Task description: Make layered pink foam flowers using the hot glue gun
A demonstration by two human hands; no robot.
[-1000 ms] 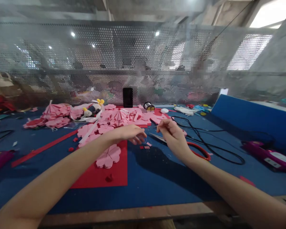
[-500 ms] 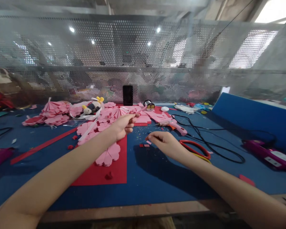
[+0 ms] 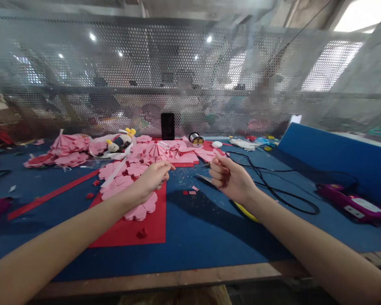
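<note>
My left hand [image 3: 154, 180] is closed in a pinch above the pink paper flowers [image 3: 117, 187], which lie partly on a red sheet [image 3: 146, 231]. Whatever its fingertips hold, if anything, is too small to make out. My right hand [image 3: 230, 177], its fingers curled into a fist, hovers over a pair of scissors; their blades [image 3: 204, 178] and yellow handle [image 3: 246, 211] show on either side of it. What this fist holds, if anything, is hidden. Small red and pink paper scraps [image 3: 192, 192] lie between the hands.
A spool [image 3: 196, 140], a black phone [image 3: 167, 126] and a plush toy [image 3: 119, 142] stand at the back. Black cables [image 3: 274, 192] cross the right side towards a purple device [image 3: 352, 203]. A blue panel [image 3: 333, 156] rises at the right; a red strip [image 3: 53, 194] lies left.
My right hand has risen and its pinch has become a fist, now covering the pink glue gun and red scissor handle. My left hand has moved slightly left and down, away from the pink strip at its fingertips.
</note>
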